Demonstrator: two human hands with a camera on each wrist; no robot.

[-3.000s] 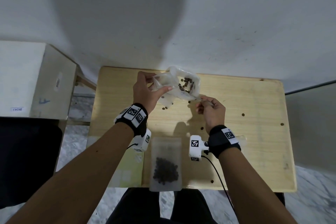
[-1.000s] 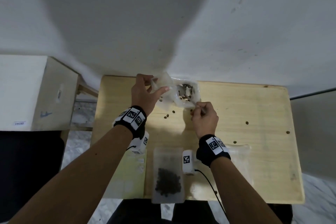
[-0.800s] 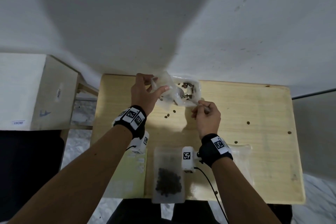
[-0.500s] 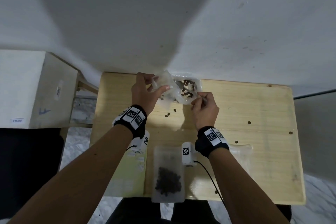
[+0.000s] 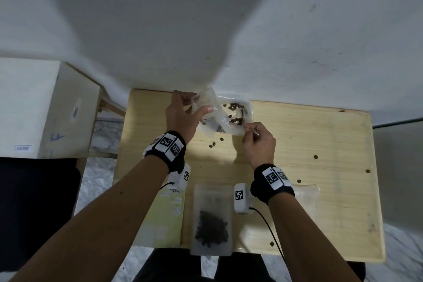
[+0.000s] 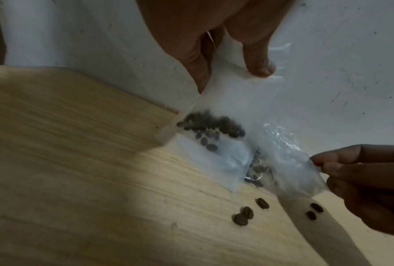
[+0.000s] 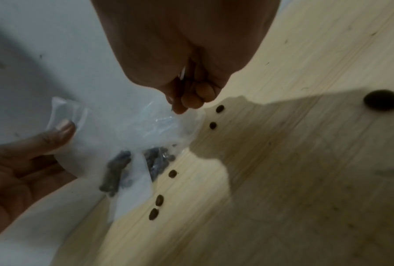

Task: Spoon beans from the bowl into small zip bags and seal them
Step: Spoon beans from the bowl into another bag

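At the far side of the wooden bench (image 5: 320, 144), the left hand (image 5: 180, 117) pinches the top of a small zip bag (image 5: 206, 103) between thumb and fingers. The right hand (image 5: 258, 142) has its fingers curled tight on the edge of a crinkly clear bag (image 5: 235, 119) and on a thin metal thing, maybe a spoon handle (image 5: 255, 131).

The head view shows dark beans (image 5: 235, 107) lying in the crinkly bag. It also shows a filled zip bag (image 5: 211, 217) lying flat at the near edge, which the wrist views do not show.

The left wrist view shows what the head view cannot: a small heap of beans sits inside the zip bag (image 6: 214, 126). Loose beans (image 6: 244, 216) lie on the wood just beside it.

The right wrist view is blurry. The metal thing only peeks out between the fingers (image 7: 191, 97), so its scoop end is hidden. No bowl can be made out clearly.
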